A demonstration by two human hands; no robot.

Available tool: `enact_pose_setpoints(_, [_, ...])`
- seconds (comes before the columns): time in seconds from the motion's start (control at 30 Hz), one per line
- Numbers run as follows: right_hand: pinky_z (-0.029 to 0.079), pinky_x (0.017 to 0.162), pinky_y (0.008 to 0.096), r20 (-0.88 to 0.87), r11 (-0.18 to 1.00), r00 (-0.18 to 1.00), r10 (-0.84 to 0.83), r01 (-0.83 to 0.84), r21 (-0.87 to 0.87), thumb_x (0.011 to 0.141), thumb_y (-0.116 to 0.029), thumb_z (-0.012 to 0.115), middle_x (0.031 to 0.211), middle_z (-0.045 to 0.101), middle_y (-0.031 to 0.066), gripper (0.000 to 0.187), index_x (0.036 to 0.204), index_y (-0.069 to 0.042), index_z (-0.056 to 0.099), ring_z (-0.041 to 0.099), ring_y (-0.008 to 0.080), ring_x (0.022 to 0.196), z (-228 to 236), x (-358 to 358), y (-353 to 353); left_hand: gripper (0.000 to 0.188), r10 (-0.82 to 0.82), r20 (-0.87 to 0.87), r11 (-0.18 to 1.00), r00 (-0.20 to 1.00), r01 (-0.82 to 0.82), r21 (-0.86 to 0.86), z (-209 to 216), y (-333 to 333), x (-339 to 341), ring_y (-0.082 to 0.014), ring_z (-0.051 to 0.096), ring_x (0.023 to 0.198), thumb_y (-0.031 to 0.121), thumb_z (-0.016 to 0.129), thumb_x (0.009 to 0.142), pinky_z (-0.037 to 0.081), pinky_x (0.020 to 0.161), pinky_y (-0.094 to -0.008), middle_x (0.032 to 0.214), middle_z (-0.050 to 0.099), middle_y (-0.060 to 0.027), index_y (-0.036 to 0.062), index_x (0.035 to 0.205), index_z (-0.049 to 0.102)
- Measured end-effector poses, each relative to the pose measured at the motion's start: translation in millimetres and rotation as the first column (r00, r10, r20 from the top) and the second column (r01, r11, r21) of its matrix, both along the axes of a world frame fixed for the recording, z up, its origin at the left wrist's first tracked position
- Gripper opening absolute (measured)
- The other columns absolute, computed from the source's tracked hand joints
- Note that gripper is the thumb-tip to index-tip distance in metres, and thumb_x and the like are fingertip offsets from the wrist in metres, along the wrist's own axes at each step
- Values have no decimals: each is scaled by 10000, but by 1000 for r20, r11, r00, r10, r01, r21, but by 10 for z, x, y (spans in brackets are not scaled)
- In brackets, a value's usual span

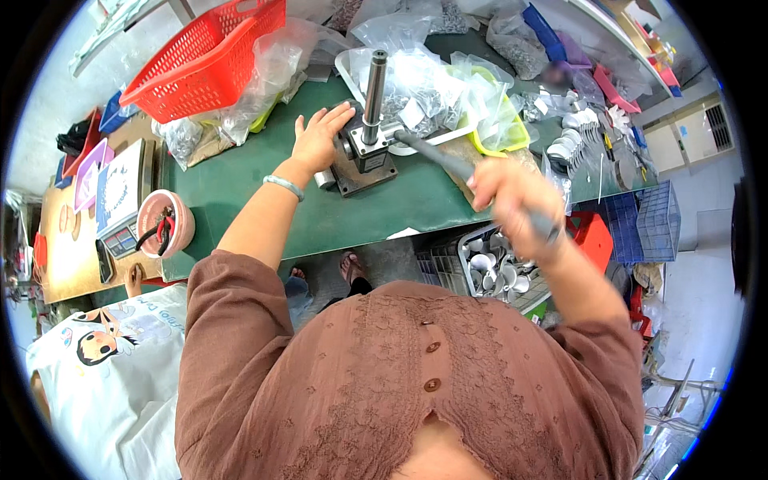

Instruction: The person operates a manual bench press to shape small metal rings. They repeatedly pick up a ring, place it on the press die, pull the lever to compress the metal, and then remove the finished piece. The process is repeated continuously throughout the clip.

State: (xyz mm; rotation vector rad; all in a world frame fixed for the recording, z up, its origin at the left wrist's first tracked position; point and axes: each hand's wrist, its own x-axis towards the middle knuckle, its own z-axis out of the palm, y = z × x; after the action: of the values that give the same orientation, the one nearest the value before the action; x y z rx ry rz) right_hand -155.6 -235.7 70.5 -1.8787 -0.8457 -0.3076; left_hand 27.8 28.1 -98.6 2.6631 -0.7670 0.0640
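Note:
A small bench press (362, 158) with a dark square base and an upright steel column stands on the green worktop. My left hand (320, 138) lies flat against the dark rounded part on the press's left side, its fingers stretched out and apart. In my right hand (516, 200) is the grey lever handle (444, 157) of the press, held near its outer end with the fingers wrapped round it. The lever slants from the press's head down to the right. My right hand is slightly smeared by motion. What lies inside the press is hidden.
Behind the press, clear bags of small metal parts (424, 104) lie on a white tray. A red basket (208, 64) sits at back left, a pink pot with pliers (166, 224) at left. Below the edge, a crate (512, 292) holds metal parts. Another person (112, 360) is at left.

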Motion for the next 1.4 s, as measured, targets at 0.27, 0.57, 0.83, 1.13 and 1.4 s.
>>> enact_pose_setpoints(0.27, [392,959,455,85,909,945,-316,327,-257,764,-207,722,1220,548,179,266,947,-55,602,491,404,1124,-849,-981,-124,592,60,-181,709,982,-169,-685,87,118,-117,-281,431,1263,-37,537,733,321,1062,-340,1350,469,-141,81,1310,485])
enact_pose_setpoints(0.57, [398,940,423,30,939,946,-321,323,-121,772,-144,699,1240,539,197,228,938,-21,602,510,374,1103,-957,-974,-62,523,70,-195,705,978,-187,-684,383,-183,-511,-224,497,1155,206,740,753,386,979,-331,1227,539,-112,46,1218,563])
enact_pose_setpoints(0.83, [403,933,416,-40,941,944,-326,320,-113,778,-138,701,1254,525,206,225,941,-18,601,516,367,1096,-982,-997,-68,413,115,-84,710,990,-141,-690,456,-323,-467,-233,534,1089,193,751,733,404,950,-326,1146,565,-116,32,1088,615])
enact_pose_setpoints(1.13, [411,931,409,-45,951,954,-298,292,-102,788,-155,706,1252,521,225,222,925,-10,610,522,364,1094,-1019,-966,-90,312,87,-67,662,994,-108,-742,472,-345,-460,-227,533,1088,153,754,723,401,948,-321,1137,570,-102,35,992,648])
enact_pose_setpoints(1.4, [425,915,398,-47,958,958,-284,282,-58,778,-152,721,1262,514,235,230,921,-5,618,528,358,1091,-1065,-954,-93,299,102,-49,660,994,-104,-744,395,-341,-419,-218,531,1081,153,755,730,402,946,-321,1124,569,-95,40,987,651])
